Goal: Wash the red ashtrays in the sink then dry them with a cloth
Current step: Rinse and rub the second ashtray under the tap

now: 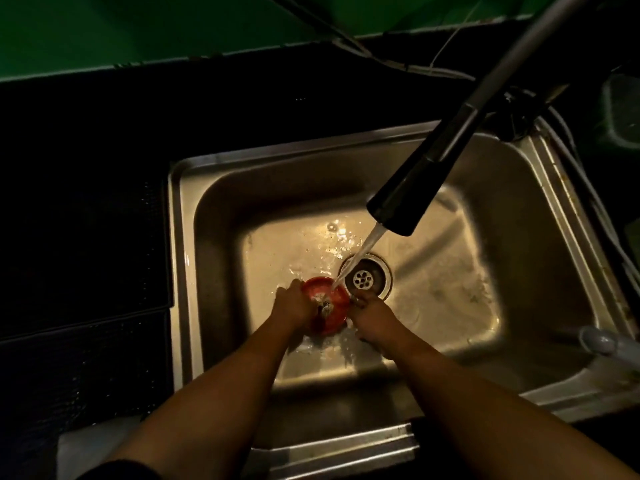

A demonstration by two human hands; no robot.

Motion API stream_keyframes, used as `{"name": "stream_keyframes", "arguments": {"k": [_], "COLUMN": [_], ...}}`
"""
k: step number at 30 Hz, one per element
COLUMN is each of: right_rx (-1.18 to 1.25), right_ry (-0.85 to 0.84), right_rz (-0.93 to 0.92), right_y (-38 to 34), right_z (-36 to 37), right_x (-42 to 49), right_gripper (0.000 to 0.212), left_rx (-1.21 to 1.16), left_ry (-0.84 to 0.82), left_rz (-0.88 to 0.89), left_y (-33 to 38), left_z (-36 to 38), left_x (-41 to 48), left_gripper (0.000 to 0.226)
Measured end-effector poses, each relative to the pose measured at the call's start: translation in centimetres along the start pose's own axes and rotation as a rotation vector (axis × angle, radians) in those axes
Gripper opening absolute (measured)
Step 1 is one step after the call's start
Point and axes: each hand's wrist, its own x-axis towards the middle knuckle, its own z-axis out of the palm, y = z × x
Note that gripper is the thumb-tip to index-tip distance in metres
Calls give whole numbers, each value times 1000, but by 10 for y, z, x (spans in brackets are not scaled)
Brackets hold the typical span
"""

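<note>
A round red ashtray (327, 303) is held low in the steel sink (540, 237), just left of the drain (366, 278). My left hand (293, 308) grips its left rim with the thumb across its wet centre. My right hand (372, 315) holds the right rim with curled fingers. Water streams from the black faucet head (403, 199) onto the ashtray's upper right edge and splashes around it. Only one ashtray is in sight.
The dark counter (86, 237) runs along the left and back of the sink. A pale cloth-like patch (86, 448) lies at the lower left. A grey handle (602, 341) sticks in at the right edge. Cables (398, 64) cross the back counter.
</note>
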Motion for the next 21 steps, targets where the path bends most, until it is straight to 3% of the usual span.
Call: {"name": "stream_keyframes", "arguments": {"k": [3,7,13,16,18,21], "right_rx": [7,191,343,128,-77,-261], "right_ry": [-37,-28,-23,18,125,161], "right_rz": [-10,6,-14,-147,-343,-521], "right_y": [2,5,-11,-26,-38,-49], "right_z": [6,12,5,-1,-7,-15], "right_x": [-6,-12,-23,-28,-35,-43], "right_gripper": [25,29,42,31,24,30], "left_rx": [33,4,-369,-439,-544,-640], "left_ry": [15,30,-124,-185,-187,-172], "left_rz": [38,40,6,49,71,163], "left_y": [-4,-8,-12,-7,0,8], "left_z": [5,2,-4,-8,-9,-11], "left_x": [4,2,-10,-14,-19,-23], "left_gripper": [47,37,38,43,36,30]}}
